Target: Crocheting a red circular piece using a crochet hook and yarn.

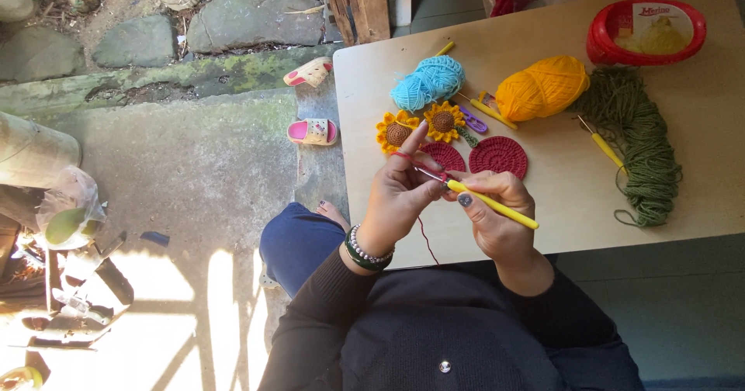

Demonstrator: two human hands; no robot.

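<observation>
My right hand grips a yellow-handled crochet hook, its metal tip pointing left toward my left hand. The left hand pinches red yarn at the hook's tip, with the forefinger raised and a strand looped over it. The strand trails down over the table edge. Just beyond the hands lie two round red crochet discs and two yellow sunflower pieces on the wooden table.
Further back on the table sit a blue yarn ball, an orange-yellow yarn ball, a loose green yarn skein with another yellow hook, and a red tub. Pink slippers lie on the stone ground at left.
</observation>
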